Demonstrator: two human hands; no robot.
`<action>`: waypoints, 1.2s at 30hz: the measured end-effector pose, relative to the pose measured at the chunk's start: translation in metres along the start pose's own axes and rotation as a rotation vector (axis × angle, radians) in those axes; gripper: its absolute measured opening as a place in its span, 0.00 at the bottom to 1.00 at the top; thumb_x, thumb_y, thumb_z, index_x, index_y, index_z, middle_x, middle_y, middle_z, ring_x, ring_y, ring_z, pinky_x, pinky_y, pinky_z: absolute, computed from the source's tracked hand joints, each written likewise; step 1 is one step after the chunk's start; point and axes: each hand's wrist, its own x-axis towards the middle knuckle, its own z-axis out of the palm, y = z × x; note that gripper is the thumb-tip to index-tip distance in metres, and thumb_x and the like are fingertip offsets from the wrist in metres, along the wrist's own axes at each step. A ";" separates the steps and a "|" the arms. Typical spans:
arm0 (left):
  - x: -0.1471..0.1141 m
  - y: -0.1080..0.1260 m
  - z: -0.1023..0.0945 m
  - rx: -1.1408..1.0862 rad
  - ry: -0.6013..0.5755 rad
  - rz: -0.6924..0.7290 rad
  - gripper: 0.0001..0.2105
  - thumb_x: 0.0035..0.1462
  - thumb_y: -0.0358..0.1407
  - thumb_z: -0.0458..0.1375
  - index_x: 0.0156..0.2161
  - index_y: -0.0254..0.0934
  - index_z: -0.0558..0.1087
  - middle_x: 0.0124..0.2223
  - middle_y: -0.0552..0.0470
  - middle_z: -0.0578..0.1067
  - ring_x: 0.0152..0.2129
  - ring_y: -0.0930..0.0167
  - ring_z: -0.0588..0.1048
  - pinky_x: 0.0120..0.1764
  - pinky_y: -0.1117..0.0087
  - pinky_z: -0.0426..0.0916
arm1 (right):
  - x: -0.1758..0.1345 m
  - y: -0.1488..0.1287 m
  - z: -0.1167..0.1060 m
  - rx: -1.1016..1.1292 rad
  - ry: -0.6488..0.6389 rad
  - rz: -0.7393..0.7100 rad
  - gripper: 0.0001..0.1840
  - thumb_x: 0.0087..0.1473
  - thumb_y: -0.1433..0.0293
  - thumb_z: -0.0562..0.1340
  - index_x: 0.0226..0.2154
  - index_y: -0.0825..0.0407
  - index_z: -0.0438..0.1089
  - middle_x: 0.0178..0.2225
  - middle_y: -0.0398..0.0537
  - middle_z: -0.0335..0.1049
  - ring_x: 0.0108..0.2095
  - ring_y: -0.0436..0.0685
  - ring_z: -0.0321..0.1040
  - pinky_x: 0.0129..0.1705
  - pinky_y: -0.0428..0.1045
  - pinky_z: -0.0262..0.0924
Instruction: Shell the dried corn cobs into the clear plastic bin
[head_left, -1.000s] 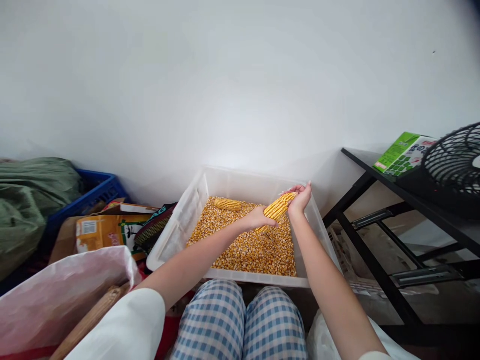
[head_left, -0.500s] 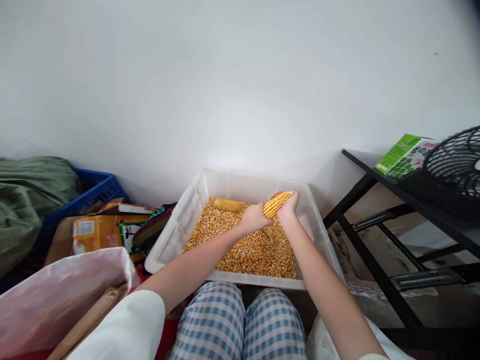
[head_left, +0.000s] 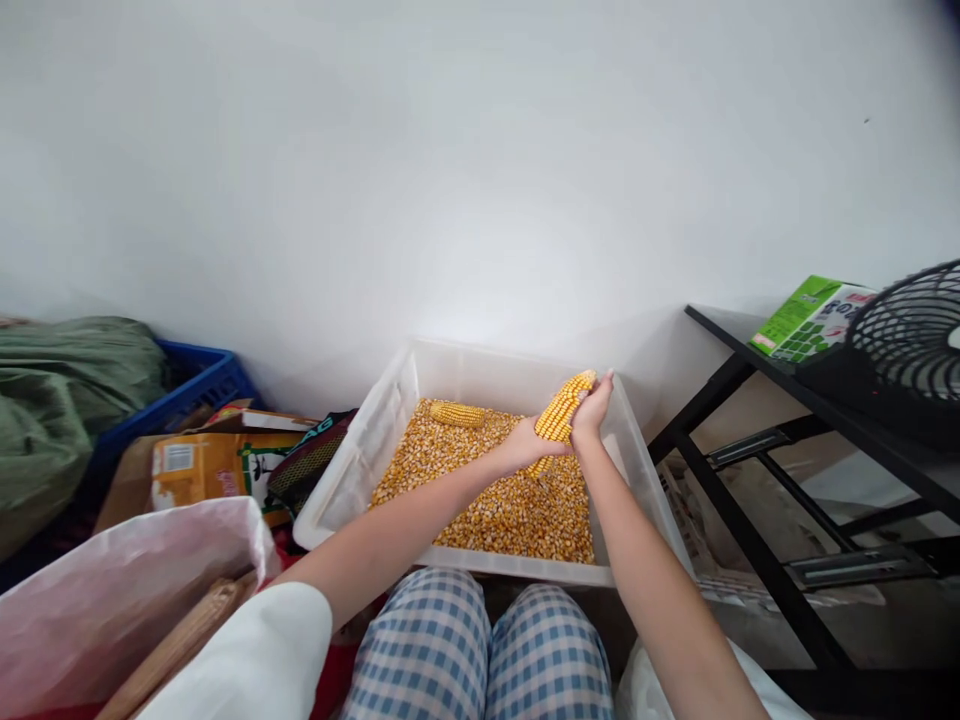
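A yellow corn cob (head_left: 564, 408), thick with kernels, is tilted up to the right above the plastic bin (head_left: 517, 356). My left hand (head_left: 527, 446) is closed around its lower part, and the tip of the cob shows below the fingers. Against the right side of the cob, my right hand (head_left: 591, 412) is wrapped near the upper end; some of its fingers are hidden. Loose corn kernels (head_left: 480, 500) cover the bin's floor. On them, toward the back left, lies a second corn cob (head_left: 457, 415).
At left stand an open white sack (head_left: 135, 560) with brown cobs inside, an orange packet (head_left: 196, 462) and a blue crate (head_left: 202, 378). To the right, a black metal-framed stand (head_left: 739, 500) carries a green-and-white box (head_left: 806, 320) and a black fan (head_left: 911, 335). A white wall rises behind.
The held cob has turned steeper and shifted slightly right, with both hands moving along with it. My right hand now sits more to the cob's side. The second cob stays put.
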 end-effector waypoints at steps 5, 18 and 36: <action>0.009 -0.004 -0.017 0.357 0.209 -0.123 0.28 0.35 0.47 0.63 0.41 0.31 0.67 0.36 0.48 0.73 0.31 0.68 0.72 0.31 0.71 0.65 | 0.004 0.005 0.003 -0.011 -0.103 0.235 0.29 0.48 0.45 0.45 0.23 0.52 0.61 0.15 0.42 0.62 0.17 0.52 0.65 0.19 0.48 0.61; -0.001 -0.007 -0.012 1.099 0.205 -0.179 0.20 0.41 0.38 0.58 0.40 0.35 0.60 0.35 0.45 0.73 0.31 0.62 0.73 0.32 0.68 0.65 | 0.007 0.012 -0.006 0.159 0.225 0.373 0.30 0.49 0.45 0.32 0.24 0.50 0.54 0.16 0.44 0.62 0.19 0.54 0.65 0.22 0.52 0.63; 0.005 -0.005 -0.004 0.513 0.262 -0.180 0.18 0.40 0.41 0.60 0.37 0.34 0.64 0.31 0.50 0.73 0.24 0.70 0.72 0.26 0.74 0.64 | 0.007 0.006 0.003 -0.087 -0.030 0.022 0.24 0.49 0.47 0.47 0.25 0.50 0.61 0.18 0.40 0.63 0.22 0.50 0.65 0.21 0.45 0.59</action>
